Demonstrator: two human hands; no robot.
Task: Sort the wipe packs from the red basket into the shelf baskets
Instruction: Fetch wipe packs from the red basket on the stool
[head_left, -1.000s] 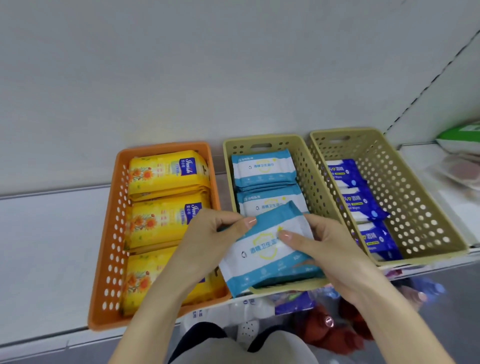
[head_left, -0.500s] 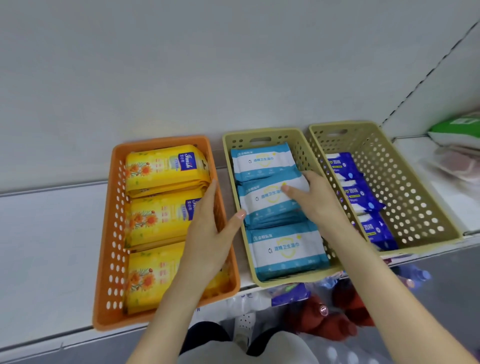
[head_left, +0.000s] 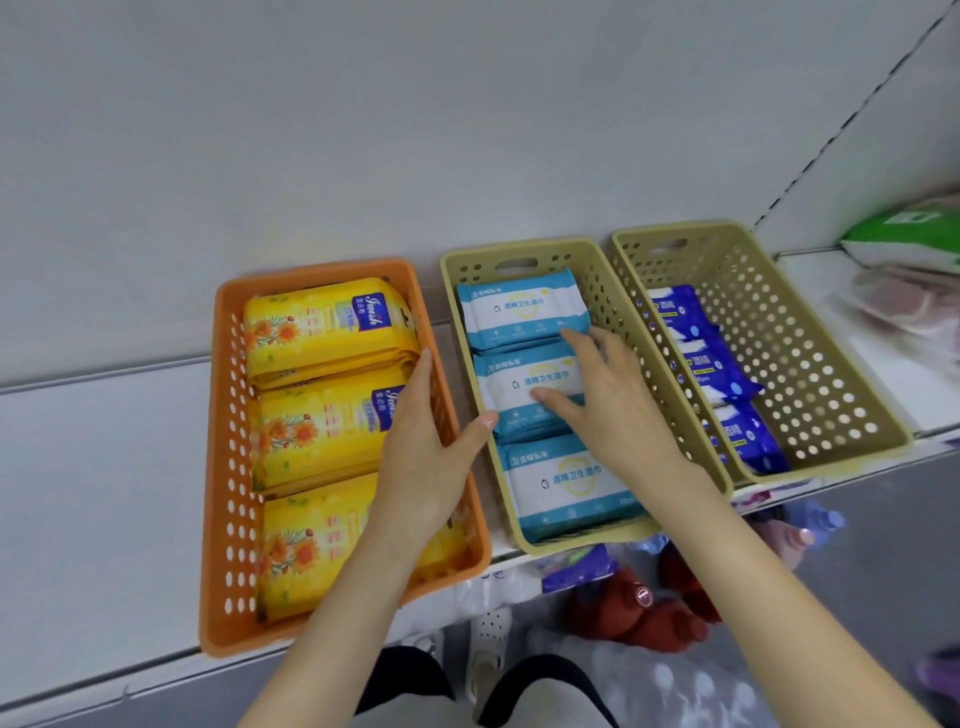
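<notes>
From the head camera we look down on a white shelf (head_left: 104, 467) carrying three perforated baskets side by side.

On the left, the orange basket (head_left: 228, 467) holds three yellow wipe packs (head_left: 322, 431) in a row from back to front. Our left hand (head_left: 426, 452) lies along this basket's right wall. Its fingers (head_left: 423, 374) are straight and together, gripping nothing, and the thumb is spread out to the left rim of the next basket.

In the middle, the beige basket (head_left: 618, 312) holds three light blue and white wipe packs. One sits at the back (head_left: 519, 306), one in the centre (head_left: 524, 384) and one at the front (head_left: 561, 483). Our right hand (head_left: 613, 405) rests on the centre pack with fingers spread and relaxed. The thumb touches the pack's face and the index finger reaches to the edge of the back pack. The hand pinches nothing.

On the right, a second beige basket (head_left: 810, 374) touches the middle one and holds dark blue wipe packs (head_left: 711, 374) along its left side.

Farther right on the shelf lie a green pack (head_left: 904, 234) and some clear-wrapped pinkish packs (head_left: 904, 306). Below the shelf edge we see blurred red shapes (head_left: 623, 608), and we cannot tell what they are.
</notes>
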